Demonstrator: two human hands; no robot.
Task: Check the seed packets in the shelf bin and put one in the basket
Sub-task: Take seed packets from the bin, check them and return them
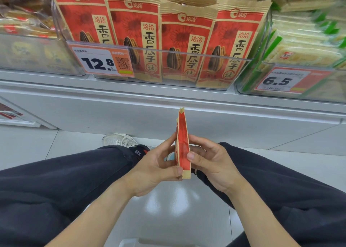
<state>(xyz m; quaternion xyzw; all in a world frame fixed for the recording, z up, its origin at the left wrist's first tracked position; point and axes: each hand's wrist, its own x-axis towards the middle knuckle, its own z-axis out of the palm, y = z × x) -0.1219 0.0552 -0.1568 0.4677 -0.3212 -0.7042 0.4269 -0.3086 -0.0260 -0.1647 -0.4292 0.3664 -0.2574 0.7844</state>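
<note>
Left hand [157, 164] and right hand [211, 164] each pinch the red-and-tan paper seed packet [182, 145], which I see edge-on, upright above my dark-trousered knees [65, 175]. Beyond, four matching packets [187, 40] stand in the clear plastic shelf bin [215, 72], behind an orange-and-white price tag [103, 62].

A grey shelf [168, 95] carries three clear bins side by side. The middle bin [187, 81] stands at its front edge, holding upright red seed packets [187, 40].
</note>
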